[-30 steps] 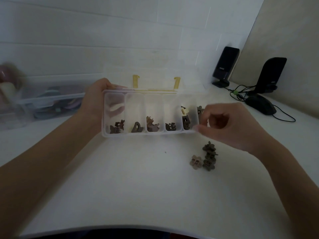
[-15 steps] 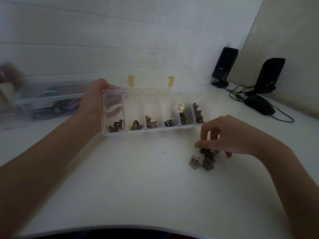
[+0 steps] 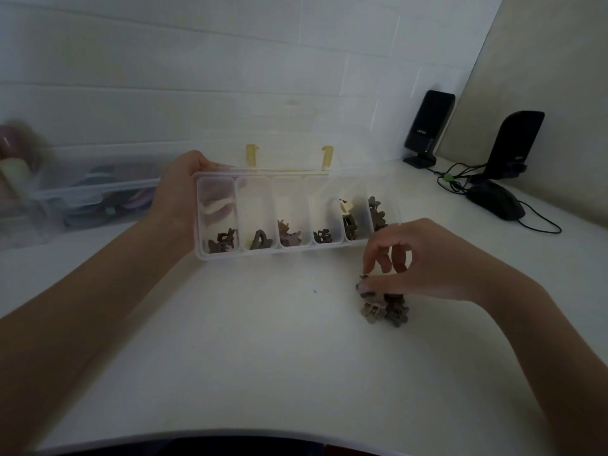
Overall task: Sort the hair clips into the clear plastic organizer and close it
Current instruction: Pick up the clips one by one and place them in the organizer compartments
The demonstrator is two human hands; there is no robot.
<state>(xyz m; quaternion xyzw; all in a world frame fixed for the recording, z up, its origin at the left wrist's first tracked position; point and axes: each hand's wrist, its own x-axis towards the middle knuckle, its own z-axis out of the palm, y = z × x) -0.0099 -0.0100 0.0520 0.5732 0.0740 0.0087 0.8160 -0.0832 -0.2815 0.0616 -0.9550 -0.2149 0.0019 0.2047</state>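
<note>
The clear plastic organizer (image 3: 260, 253) is tilted toward me with its lid (image 3: 289, 149) open behind it, two yellow latches showing. Small brown hair clips (image 3: 223, 241) lie in several of its compartments. My left hand (image 3: 177, 195) grips the organizer's left end, its fingers visible through the plastic. My right hand (image 3: 414, 261) hovers over a small pile of brown clips (image 3: 386, 309) on the white table and pinches one clip (image 3: 364, 278) between thumb and forefinger.
A clear storage bin (image 3: 85, 195) with coloured items stands at the left. Two black speakers (image 3: 427, 126) (image 3: 513, 143), a black mouse (image 3: 496, 199) and cables lie at the back right. The white table's (image 3: 263, 357) front edge runs near the bottom.
My right hand left the organizer's right end, dropped to the loose pile and took hold of a clip. The left hand kept holding the organizer.
</note>
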